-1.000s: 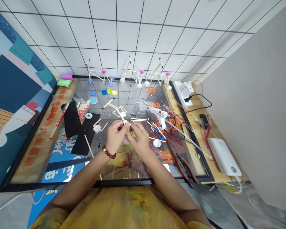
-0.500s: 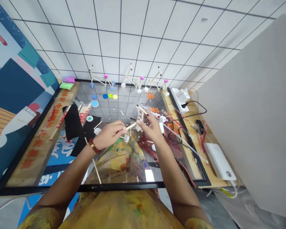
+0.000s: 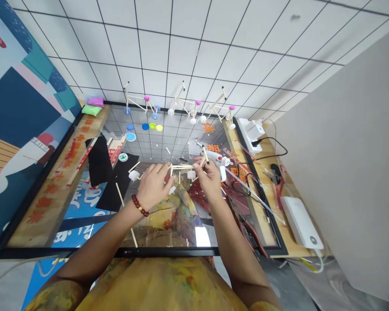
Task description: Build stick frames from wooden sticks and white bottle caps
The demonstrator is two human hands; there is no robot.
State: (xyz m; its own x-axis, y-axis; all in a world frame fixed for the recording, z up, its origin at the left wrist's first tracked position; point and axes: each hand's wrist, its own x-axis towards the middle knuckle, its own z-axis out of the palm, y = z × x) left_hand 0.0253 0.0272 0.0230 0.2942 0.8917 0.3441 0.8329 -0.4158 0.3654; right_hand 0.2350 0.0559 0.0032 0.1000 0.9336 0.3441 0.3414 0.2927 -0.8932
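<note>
Between my hands, above the glass tabletop, is a small bicycle-like stick frame (image 3: 182,166) made of pale wooden sticks. My right hand (image 3: 210,183) pinches its upright end, where a crossbar with dark tips (image 3: 205,154) sticks up. At the other end, my left hand (image 3: 153,183) has its thumb and fingers closed about the joint; the fingers partly hide it. A white wheel-like piece (image 3: 191,174) shows by the right end of the frame, and another small white piece (image 3: 172,190) lies just under my left thumb.
Several finished stick models (image 3: 184,103) with round wheels and pink seats stand along the back edge. A white glue gun (image 3: 218,159) lies beyond my right hand, pliers (image 3: 246,224) nearer. Coloured caps (image 3: 145,126), black sheets (image 3: 99,162) and bundled sticks (image 3: 117,149) lie left; a power strip (image 3: 249,136) sits right.
The stick frame has turned from a slant to nearly level, with its dark-tipped crossbar now more upright. My left hand has shifted its grip, fingers now over the frame's left end.
</note>
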